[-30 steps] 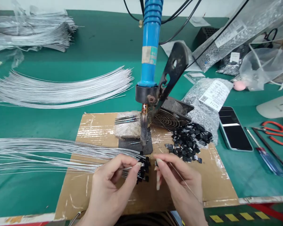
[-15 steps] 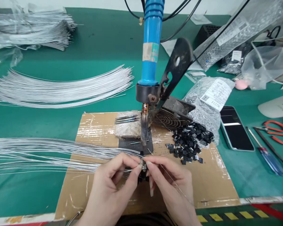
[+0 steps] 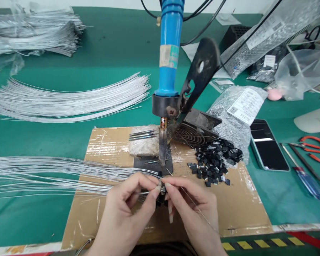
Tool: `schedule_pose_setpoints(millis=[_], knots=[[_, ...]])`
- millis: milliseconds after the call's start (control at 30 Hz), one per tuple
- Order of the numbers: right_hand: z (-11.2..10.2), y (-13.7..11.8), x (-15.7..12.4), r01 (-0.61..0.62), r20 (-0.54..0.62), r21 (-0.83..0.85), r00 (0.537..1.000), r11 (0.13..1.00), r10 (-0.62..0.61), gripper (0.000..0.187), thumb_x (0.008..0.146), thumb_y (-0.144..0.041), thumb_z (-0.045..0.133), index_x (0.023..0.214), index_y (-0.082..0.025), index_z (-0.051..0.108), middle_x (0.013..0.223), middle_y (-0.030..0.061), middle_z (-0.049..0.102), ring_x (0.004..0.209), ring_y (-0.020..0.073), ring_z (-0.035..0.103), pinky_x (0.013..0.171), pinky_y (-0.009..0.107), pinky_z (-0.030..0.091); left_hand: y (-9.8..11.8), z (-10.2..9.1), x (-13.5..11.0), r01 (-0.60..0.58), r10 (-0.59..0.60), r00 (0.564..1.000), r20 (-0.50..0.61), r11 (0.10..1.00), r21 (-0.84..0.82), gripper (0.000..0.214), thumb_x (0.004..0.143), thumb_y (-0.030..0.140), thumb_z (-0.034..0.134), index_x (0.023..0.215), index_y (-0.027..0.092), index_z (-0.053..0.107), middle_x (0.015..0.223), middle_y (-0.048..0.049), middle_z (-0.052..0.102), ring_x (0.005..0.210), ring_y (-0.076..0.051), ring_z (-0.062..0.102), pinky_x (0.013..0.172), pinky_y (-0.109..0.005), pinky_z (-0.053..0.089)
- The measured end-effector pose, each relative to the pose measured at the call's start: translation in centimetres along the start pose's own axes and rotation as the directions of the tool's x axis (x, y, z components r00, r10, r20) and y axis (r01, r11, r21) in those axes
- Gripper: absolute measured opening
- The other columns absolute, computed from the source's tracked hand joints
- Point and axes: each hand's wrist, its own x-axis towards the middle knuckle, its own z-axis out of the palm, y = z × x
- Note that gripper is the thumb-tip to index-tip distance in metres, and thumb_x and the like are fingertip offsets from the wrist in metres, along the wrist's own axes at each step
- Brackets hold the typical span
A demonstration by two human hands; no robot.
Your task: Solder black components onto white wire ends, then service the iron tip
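My left hand pinches the tip of one thin silver wire from the wire bundle running off to the left. My right hand pinches a small black component and a thin strand of solder wire, pressed against the left fingertips. Both hands meet over the cardboard sheet, just in front of the tip of the blue-handled soldering iron held upright in its black stand. Finished wire ends with black parts lie under my fingers.
A pile of small black components lies right of the iron. More silver wire bundles lie at the back left. A bag of parts, a phone, a screwdriver and red-handled scissors sit on the green mat at right.
My hands came together: the right hand moved left until its fingertips met the left hand's. Since half a second ago they have stayed almost still.
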Motion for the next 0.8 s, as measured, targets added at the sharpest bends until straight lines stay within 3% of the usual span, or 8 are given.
schedule_pose_setpoints(millis=[133, 267, 400, 533, 600, 667, 733, 800], knots=[[-0.1, 0.2, 0.1, 0.002, 0.006, 0.008, 1.000, 1.000, -0.002, 0.013, 0.099, -0.037, 0.078, 0.100, -0.028, 0.087, 0.074, -0.0007, 0.068, 0.051, 0.0092, 0.059, 0.049, 0.019, 0.052, 0.1, 0.1, 0.1, 0.000, 0.000, 1.000, -0.027, 1.000, 0.009, 0.019, 0.088, 0.011, 0.075, 0.074, 0.022, 0.074, 0.082, 0.0016, 0.079, 0.075, -0.010, 0.075, 0.072, -0.011, 0.059], [-0.2, 0.4, -0.2, 0.142, -0.007, -0.146, 0.990, 0.979, -0.144, 0.023, 0.109, -0.039, 0.064, 0.114, -0.030, 0.084, 0.077, -0.0008, 0.064, 0.057, 0.0112, 0.058, 0.053, 0.022, 0.050, 0.2, 0.2, 0.4, 0.024, -0.023, 1.000, -0.014, 0.998, 0.053, 0.018, 0.089, 0.013, 0.074, 0.074, 0.022, 0.073, 0.084, 0.0008, 0.080, 0.078, -0.011, 0.076, 0.074, -0.012, 0.059], [-0.3, 0.5, -0.8, 0.210, -0.062, -0.342, 0.968, 0.916, -0.244, 0.036, 0.117, -0.038, 0.042, 0.137, -0.028, 0.070, 0.077, -0.0019, 0.059, 0.057, 0.0130, 0.052, 0.057, 0.025, 0.048, 0.4, 0.3, 0.7, 0.010, -0.004, 0.999, -0.053, 0.992, 0.124, 0.015, 0.088, 0.017, 0.074, 0.074, 0.021, 0.073, 0.084, -0.0006, 0.080, 0.079, -0.011, 0.076, 0.074, -0.010, 0.058], [-0.3, 0.1, -1.1, 0.232, -0.070, -0.440, 0.954, 0.868, -0.290, 0.035, 0.116, -0.034, 0.041, 0.149, -0.030, 0.053, 0.075, -0.0050, 0.064, 0.059, 0.0148, 0.054, 0.068, 0.028, 0.051, 0.5, 0.5, 1.0, -0.015, 0.023, 0.998, -0.052, 0.989, 0.146, 0.017, 0.088, 0.017, 0.073, 0.071, 0.020, 0.072, 0.080, -0.0009, 0.079, 0.075, -0.010, 0.075, 0.070, -0.010, 0.058], [-0.4, -0.2, -1.1, 0.261, -0.053, -0.462, 0.946, 0.847, -0.320, 0.025, 0.115, -0.032, 0.044, 0.137, -0.030, 0.056, 0.075, -0.0053, 0.063, 0.061, 0.0157, 0.056, 0.069, 0.029, 0.051, 0.5, 0.6, 1.1, -0.025, 0.033, 0.998, -0.056, 0.989, 0.147, 0.017, 0.088, 0.018, 0.073, 0.072, 0.020, 0.072, 0.081, -0.0011, 0.080, 0.074, -0.010, 0.074, 0.069, -0.011, 0.058], [-0.7, -0.4, -0.8, 0.302, -0.020, -0.486, 0.934, 0.820, -0.356, 0.012, 0.113, -0.029, 0.046, 0.113, -0.028, 0.059, 0.078, -0.0032, 0.060, 0.066, 0.0160, 0.057, 0.069, 0.029, 0.049, 0.3, 0.6, 1.2, -0.029, 0.040, 0.997, -0.070, 0.988, 0.151, 0.015, 0.088, 0.017, 0.073, 0.074, 0.020, 0.072, 0.083, -0.0014, 0.080, 0.074, -0.011, 0.074, 0.068, -0.012, 0.058], [-1.0, -0.5, -0.5, 0.352, 0.030, -0.490, 0.921, 0.798, -0.388, 0.019, 0.112, -0.026, 0.047, 0.095, -0.025, 0.055, 0.081, -0.0007, 0.057, 0.070, 0.0159, 0.056, 0.068, 0.029, 0.048, 0.2, 0.5, 1.3, -0.036, 0.050, 0.995, -0.087, 0.987, 0.158, 0.014, 0.088, 0.017, 0.074, 0.074, 0.020, 0.072, 0.083, -0.0017, 0.080, 0.074, -0.012, 0.074, 0.068, -0.014, 0.058], [-1.1, -0.4, -0.2, 0.400, 0.062, -0.455, 0.906, 0.796, -0.419, 0.021, 0.110, -0.022, 0.049, 0.090, -0.024, 0.054, 0.086, 0.0019, 0.059, 0.075, 0.0164, 0.058, 0.071, 0.029, 0.051, 0.2, 0.4, 1.3, -0.041, 0.057, 0.994, -0.093, 0.984, 0.172, 0.014, 0.088, 0.018, 0.074, 0.074, 0.020, 0.072, 0.083, -0.0020, 0.080, 0.073, -0.012, 0.074, 0.067, -0.014, 0.059]])
